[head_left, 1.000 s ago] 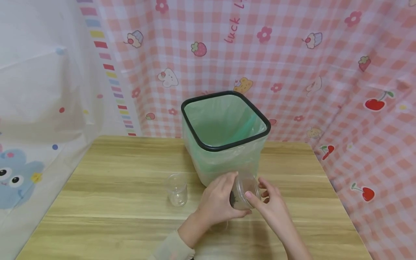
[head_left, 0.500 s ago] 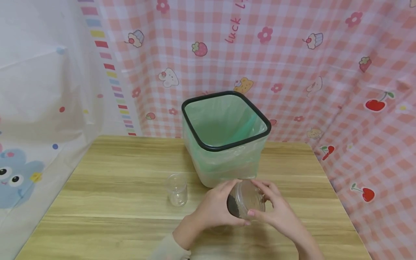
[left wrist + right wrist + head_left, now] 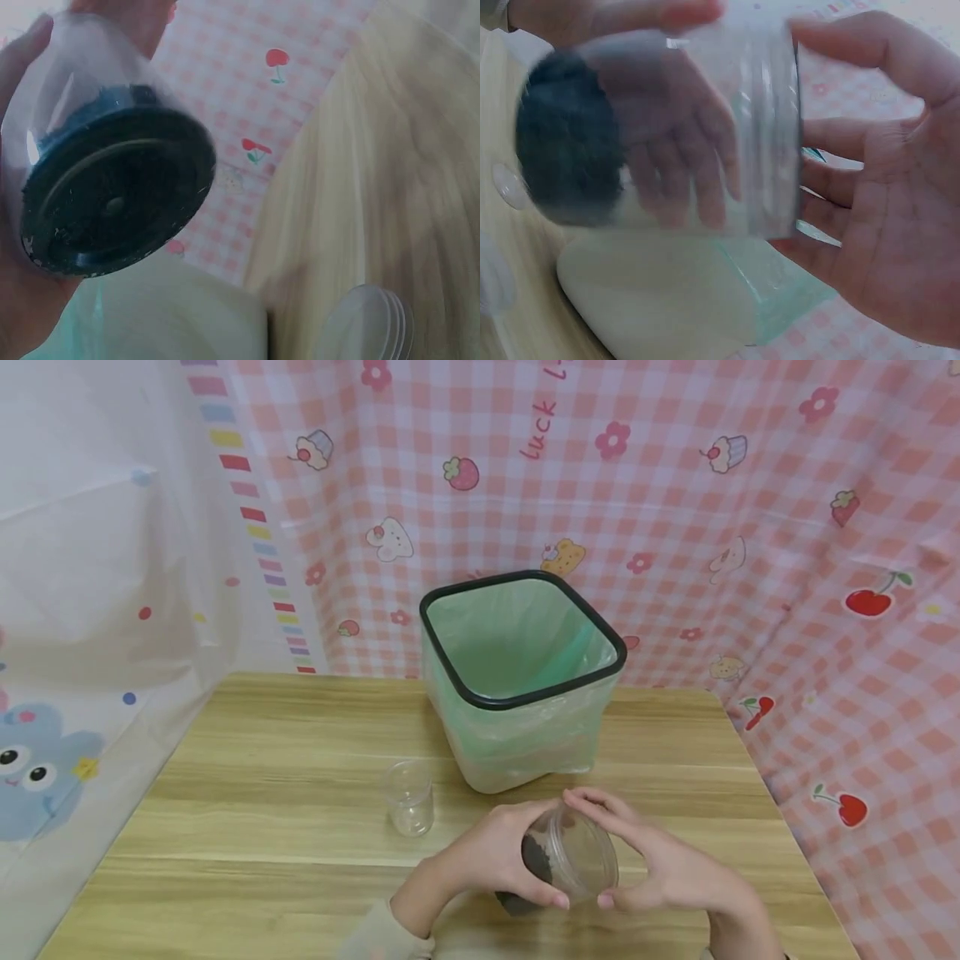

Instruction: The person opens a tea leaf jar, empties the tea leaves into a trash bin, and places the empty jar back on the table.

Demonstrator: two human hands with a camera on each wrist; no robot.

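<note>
A clear jar [image 3: 581, 856] with dark material packed in its base end is held tilted above the table. My left hand [image 3: 498, 856] grips its body, thumb on the near side. My right hand [image 3: 667, 860] holds the ridged rim end, with thumb and fingers spread around the edge. In the right wrist view the jar [image 3: 682, 135] lies sideways, and the left fingers show through its wall. The left wrist view faces the dark round base [image 3: 116, 195]. Whether a clear lid covers the rim end is hard to tell.
A light green bin [image 3: 517, 743] with a black rim and plastic liner stands behind the hands. A clear cup [image 3: 410, 797] sits left of them on the wooden table [image 3: 262, 793]. Another small clear round object [image 3: 508, 185] shows in the right wrist view. Patterned cloths hang around.
Both hands have brought the jar down and slightly nearer to me. My right hand has shifted around the rim end, its wrist swinging out to the right.
</note>
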